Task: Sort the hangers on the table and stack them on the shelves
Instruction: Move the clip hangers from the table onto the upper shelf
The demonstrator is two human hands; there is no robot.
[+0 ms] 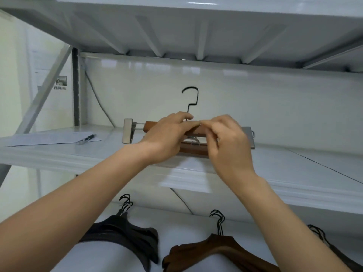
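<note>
Wooden hanger (150, 127) sits near the shelf (275, 165) front edge, on a pile (193, 150). Left hand (167, 138) fingers curl over its bar. Right hand (227, 142) fingertips pinch it beside the upright hook (193, 95). Best: square the ends with the pile, then release.

Bright, even indoor light with a cool greenish-white cast. Glare patches on the glossy back wall (176, 73) and the top shelf (202, 3). Soft shadow below the left hand (167, 138) and right hand (227, 142) on the middle shelf (294, 165). Right fingers slightly motion-blurred. Wide-angle bending at edges. Poster (60, 82) soft, unreadable.
</note>
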